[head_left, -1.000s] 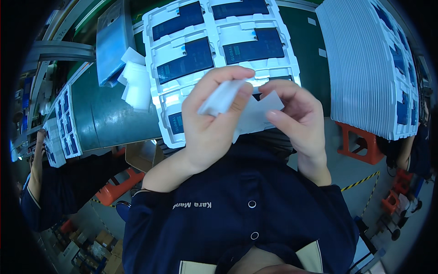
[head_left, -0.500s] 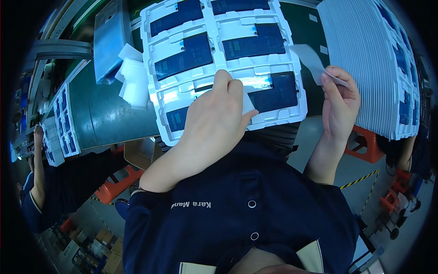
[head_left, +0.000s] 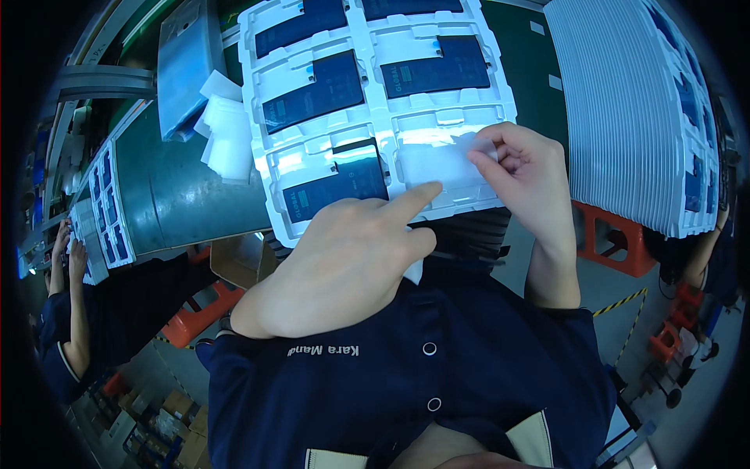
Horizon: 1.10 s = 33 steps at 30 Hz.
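A white plastic tray (head_left: 373,117) holds several dark L-shaped batteries (head_left: 316,92) in its compartments. Over the near-right compartment lies a thin white sheet (head_left: 437,162), hiding what is beneath. My right hand (head_left: 527,168) pinches this sheet's right edge between thumb and fingers. Just left of it, my left hand (head_left: 351,250) stretches its index finger to the sheet's near edge. The other left fingers are curled, and a white corner of sheets (head_left: 415,270) sticks out below them. Next to the near-left battery (head_left: 336,187) is the back of my left hand.
Loose white sheets (head_left: 228,137) and a clear plastic bag (head_left: 186,78) lie on the green bench left of the tray. A tall stack of white trays (head_left: 617,117) stands at the right. Another person's arms (head_left: 76,289) work at far left. Orange stools (head_left: 617,238) stand below.
My right hand has brought the white sheet left and down onto the near-right compartment, covering the battery seen there before. My left hand has drawn back toward me, its index finger now extended.
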Motion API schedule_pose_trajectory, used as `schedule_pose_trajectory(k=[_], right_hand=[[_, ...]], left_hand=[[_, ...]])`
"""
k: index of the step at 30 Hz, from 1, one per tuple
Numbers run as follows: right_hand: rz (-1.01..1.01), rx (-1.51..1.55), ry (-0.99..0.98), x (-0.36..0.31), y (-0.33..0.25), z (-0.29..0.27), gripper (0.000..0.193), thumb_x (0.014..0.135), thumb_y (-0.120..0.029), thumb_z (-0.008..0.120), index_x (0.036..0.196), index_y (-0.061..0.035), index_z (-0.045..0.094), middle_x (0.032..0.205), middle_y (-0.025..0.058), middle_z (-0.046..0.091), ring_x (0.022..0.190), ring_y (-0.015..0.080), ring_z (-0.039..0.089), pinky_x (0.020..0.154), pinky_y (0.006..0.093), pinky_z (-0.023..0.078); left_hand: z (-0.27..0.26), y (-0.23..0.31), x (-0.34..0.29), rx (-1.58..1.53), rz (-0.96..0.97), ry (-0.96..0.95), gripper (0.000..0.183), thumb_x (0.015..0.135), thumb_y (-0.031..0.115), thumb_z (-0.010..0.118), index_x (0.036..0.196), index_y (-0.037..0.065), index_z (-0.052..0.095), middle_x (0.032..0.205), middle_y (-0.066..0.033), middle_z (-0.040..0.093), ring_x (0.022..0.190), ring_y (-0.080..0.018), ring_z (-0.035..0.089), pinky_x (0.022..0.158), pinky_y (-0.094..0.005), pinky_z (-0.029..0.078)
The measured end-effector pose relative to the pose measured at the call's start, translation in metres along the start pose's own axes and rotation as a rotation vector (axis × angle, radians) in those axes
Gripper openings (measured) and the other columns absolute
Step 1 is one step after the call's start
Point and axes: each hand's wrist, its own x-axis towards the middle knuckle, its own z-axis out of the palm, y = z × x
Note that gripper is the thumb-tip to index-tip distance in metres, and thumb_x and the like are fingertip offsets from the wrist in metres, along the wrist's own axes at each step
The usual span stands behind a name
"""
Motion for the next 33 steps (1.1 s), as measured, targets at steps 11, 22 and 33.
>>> schedule_pose_trajectory(k=[11,22,33], right_hand=[[-0.231,-0.383,0.133,0.002,-0.015,-0.008,0.04,0.077,0.002,0.067,0.115,-0.003,0.058,0.085,0.009,0.064,0.074,0.0134,0.058,0.065,0.0248,0.045],[-0.087,0.08,0.085,-0.002,0.024,-0.025,0.03,0.078,-0.009,0.072,0.107,-0.0067,0.068,0.094,0.0058,0.062,0.084,0.0138,0.055,0.069,0.024,0.042],[-0.71,-0.287,1.174,-0.071,-0.03,-0.088,0.024,0.087,0.003,0.054,0.11,0.0075,0.06,0.108,0.0153,0.059,0.102,0.0224,0.057,0.084,0.0301,0.048]], left_hand=[[0.003,-0.017,0.008,-0.132,-0.036,-0.027,0.01,0.078,0.01,0.067,0.083,0.003,0.062,0.128,-0.0179,0.055,0.083,-0.0356,0.064,0.072,-0.0404,0.05],[0.026,-0.02,0.034,-0.005,-0.285,0.317,0.02,0.08,0.012,0.069,0.099,0.007,0.068,0.119,-0.0139,0.052,0.079,-0.0305,0.066,0.069,-0.0374,0.051],[0.028,-0.011,0.031,0.181,-0.247,0.287,0.033,0.079,0.01,0.069,0.112,0.007,0.067,0.115,-0.014,0.052,0.077,-0.0278,0.064,0.064,-0.0362,0.051]])
